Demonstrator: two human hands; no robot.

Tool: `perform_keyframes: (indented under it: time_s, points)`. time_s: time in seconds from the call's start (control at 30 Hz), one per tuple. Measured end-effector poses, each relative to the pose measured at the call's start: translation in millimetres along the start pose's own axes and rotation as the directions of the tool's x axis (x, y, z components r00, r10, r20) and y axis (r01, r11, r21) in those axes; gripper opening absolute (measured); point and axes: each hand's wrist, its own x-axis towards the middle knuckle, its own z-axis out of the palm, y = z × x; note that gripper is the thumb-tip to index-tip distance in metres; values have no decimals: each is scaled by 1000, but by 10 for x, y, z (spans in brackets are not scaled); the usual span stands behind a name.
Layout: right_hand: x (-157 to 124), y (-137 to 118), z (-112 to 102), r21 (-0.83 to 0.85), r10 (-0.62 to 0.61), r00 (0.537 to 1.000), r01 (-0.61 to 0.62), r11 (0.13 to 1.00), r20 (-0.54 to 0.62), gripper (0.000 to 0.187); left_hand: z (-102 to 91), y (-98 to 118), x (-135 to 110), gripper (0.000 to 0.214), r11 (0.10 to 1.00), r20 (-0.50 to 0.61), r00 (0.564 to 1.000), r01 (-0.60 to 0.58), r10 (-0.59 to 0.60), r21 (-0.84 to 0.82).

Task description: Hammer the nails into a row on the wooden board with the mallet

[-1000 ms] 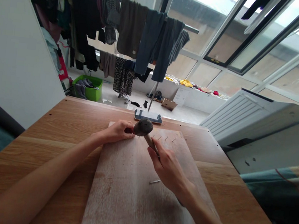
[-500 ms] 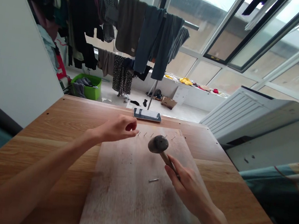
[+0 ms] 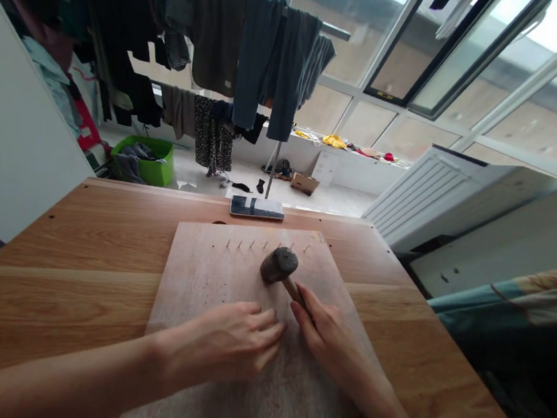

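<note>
My right hand (image 3: pixel 330 325) grips the wooden handle of a mallet (image 3: pixel 279 265) with a dark, rounded head, held above a pale wooden board (image 3: pixel 191 353). My left hand (image 3: pixel 246 339) is low over the middle of the board, its fingers curled down. Its fingertips are turned away, so whatever they hold or touch is hidden; the spot where a loose nail lay is under this hand. Along the board's far edge, several thin nails (image 3: pixel 252 245) stand upright in a row, some partly behind the mallet head. Small dark holes (image 3: pixel 216 289) mark the board left of the mallet.
The board lies on a wood-grain table (image 3: pixel 72 293). A phone (image 3: pixel 257 208) rests at the table's far edge. Beyond it are a hanging rack of clothes (image 3: pixel 258 59), a green basket (image 3: pixel 157 170) and a small cardboard box (image 3: pixel 305 184). A white ribbed panel (image 3: pixel 423 195) stands at right.
My left hand has come back from the row of nails to the middle of the board, covering the loose nail's place. The mallet stays in my right hand. The view has shifted slightly.
</note>
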Motion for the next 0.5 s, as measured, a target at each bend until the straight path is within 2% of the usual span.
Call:
perform_keyframes:
  time_s: [0.1, 0.2, 0.4, 0.5]
  points:
    - [1, 3, -5, 1, -2, 1000, 2, 1000, -6, 39, -18, -38, -135, 25, 999, -22, 999, -27, 26, -18]
    - [1, -15, -16, -15, 3, 1000, -2, 1000, 5, 40, -58, -60, -215, 27, 998, -28, 998, -61, 61, 20]
    - [0, -59, -36, -28, 17, 1000, -17, 999, 25, 40, -155, -26, -190, 23, 974, -17, 985, -164, 169, 156]
    - [-1, -46, -25, -34, 10, 1000, -9, 999, 19, 40, -187, 37, -155, 22, 972, -8, 983, -178, 182, 155]
